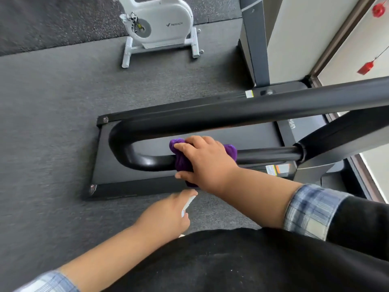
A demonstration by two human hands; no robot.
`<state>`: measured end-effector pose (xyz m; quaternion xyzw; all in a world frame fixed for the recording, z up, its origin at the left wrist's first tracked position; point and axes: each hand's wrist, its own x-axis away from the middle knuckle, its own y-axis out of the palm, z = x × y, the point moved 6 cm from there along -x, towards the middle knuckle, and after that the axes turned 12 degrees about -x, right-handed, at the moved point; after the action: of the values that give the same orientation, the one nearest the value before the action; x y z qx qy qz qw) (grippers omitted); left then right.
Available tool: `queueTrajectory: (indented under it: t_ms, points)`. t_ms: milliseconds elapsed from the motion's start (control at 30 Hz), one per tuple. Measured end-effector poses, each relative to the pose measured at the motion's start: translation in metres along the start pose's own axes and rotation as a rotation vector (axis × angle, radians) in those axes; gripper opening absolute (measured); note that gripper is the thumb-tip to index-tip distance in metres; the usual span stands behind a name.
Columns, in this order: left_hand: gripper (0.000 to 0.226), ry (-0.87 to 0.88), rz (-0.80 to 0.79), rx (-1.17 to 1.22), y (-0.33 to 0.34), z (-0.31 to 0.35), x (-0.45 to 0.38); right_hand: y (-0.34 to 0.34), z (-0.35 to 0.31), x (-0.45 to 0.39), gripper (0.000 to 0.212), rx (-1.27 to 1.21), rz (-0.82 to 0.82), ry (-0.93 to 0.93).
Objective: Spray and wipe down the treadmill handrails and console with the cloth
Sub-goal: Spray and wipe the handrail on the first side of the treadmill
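Grey carpet lies under a white exercise bike and a black treadmill. Left hand curls round a white spray bottle, mostly hidden. Right hand grips a purple cloth wrapped on the lower handrail, right of its bend.

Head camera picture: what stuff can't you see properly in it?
- Spray bottle: only a white sliver shows; the left hand hides the rest.
- Cloth: mostly covered by the right hand, so its size is unclear.
- Console: not in view, past the right edge.
- Handrail: its upper bar runs off the right edge.
- Warning labels on the treadmill: too small to read.
- Exercise bike: top cut off by the top edge.
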<state>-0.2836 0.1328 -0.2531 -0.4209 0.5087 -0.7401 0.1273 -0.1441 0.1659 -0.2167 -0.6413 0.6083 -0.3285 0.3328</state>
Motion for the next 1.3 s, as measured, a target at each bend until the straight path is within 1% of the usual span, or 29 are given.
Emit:
queueTrajectory:
  t_ms: [100,167,233,367,433,533,733,867,1167,1300]
  points:
    - [0.055,0.043,-0.047,-0.045,-0.001,-0.014,0.002,0.025,-0.042,-0.023,0.083,-0.009,-0.040,-0.074]
    - [0.049,0.065,-0.057,-0.100,-0.004,-0.024,0.002,0.034,-0.056,-0.033,0.085,0.020,-0.031,-0.078]
    - [0.051,0.098,-0.063,-0.104,-0.005,-0.032,0.000,0.035,-0.056,-0.036,0.086,0.041,-0.017,-0.061]
    - [0.065,0.178,-0.072,-0.095,-0.007,-0.040,-0.004,0.031,-0.046,-0.030,0.088,0.044,-0.023,-0.015]
    - [0.061,0.201,-0.036,-0.115,-0.009,-0.040,-0.008,0.027,-0.042,-0.028,0.087,0.030,-0.028,0.029]
    - [0.055,0.223,-0.017,-0.100,-0.011,-0.038,-0.012,0.018,-0.028,-0.022,0.084,-0.003,-0.022,0.132]
    - [0.062,0.321,-0.086,-0.067,-0.006,-0.030,-0.014,-0.006,0.023,0.015,0.084,0.003,0.024,0.276]
    - [0.062,0.332,-0.087,-0.070,-0.008,-0.017,-0.018,-0.028,0.063,0.046,0.088,0.048,0.025,0.344]
    - [0.061,0.261,-0.075,-0.036,-0.008,0.030,-0.021,-0.079,0.135,0.101,0.087,0.102,-0.002,0.464]
    - [0.061,0.192,-0.055,-0.017,-0.005,0.050,-0.022,-0.079,0.134,0.100,0.081,0.103,-0.022,0.414]
